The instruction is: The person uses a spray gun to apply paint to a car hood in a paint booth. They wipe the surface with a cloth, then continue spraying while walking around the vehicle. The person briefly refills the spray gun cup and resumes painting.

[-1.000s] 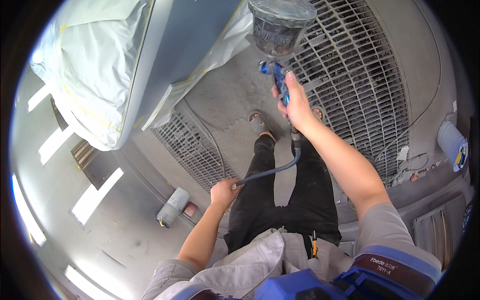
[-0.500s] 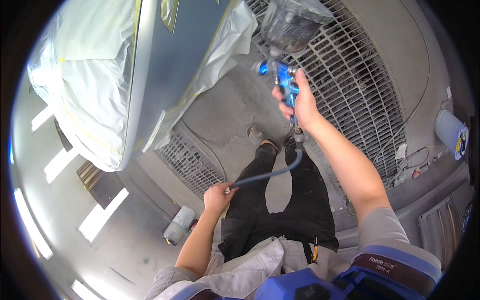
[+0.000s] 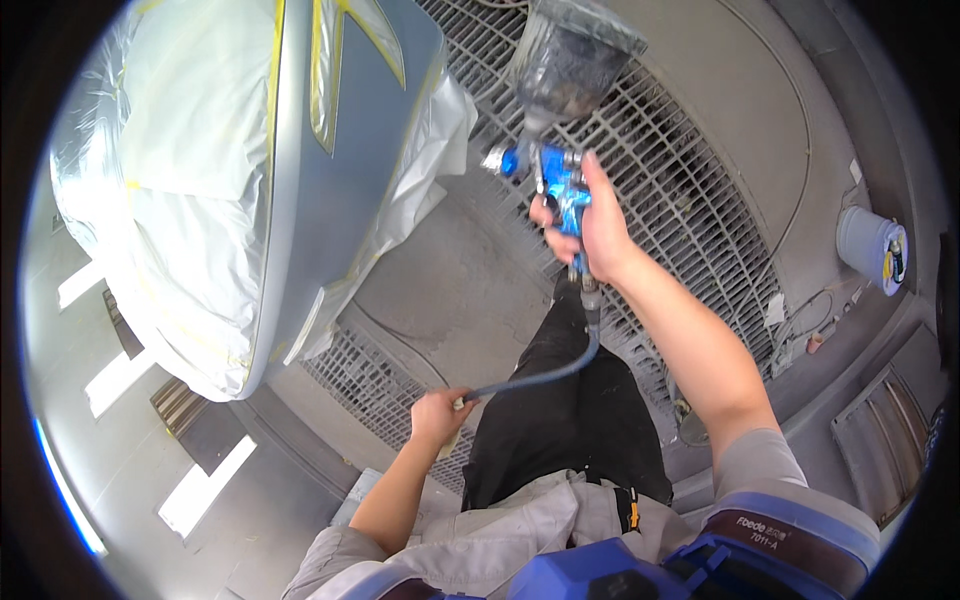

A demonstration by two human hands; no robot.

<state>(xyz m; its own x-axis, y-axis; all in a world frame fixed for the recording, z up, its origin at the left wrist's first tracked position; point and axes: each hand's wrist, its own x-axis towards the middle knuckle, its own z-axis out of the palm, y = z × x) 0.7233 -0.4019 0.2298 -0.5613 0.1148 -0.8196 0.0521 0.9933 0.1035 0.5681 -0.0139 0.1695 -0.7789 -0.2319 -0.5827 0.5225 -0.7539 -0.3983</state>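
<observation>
My right hand [image 3: 592, 225] grips a blue spray gun [image 3: 551, 176] with a clear, paint-speckled cup [image 3: 571, 58] on top, its nozzle facing left toward a grey-blue car panel [image 3: 330, 190]. The panel is framed by white masking film [image 3: 170, 190] and yellow tape. A dark air hose [image 3: 545, 372] runs down from the gun's handle and curves left to my left hand [image 3: 438, 412], which is closed around it near my waist. My black trousers and one shoe show below, standing on the floor.
Metal floor grates [image 3: 690, 190] lie under and behind the gun, with a smaller grate [image 3: 370, 385] beside the car. A grey cylindrical container [image 3: 873, 246] stands at the right wall near loose cables. Bright light strips [image 3: 205, 485] reflect on the floor at the left.
The view has swung so the masked car panel fills more of the left. My right hand carries the spray gun upward and left, nearer the panel. My left hand stays on the hose.
</observation>
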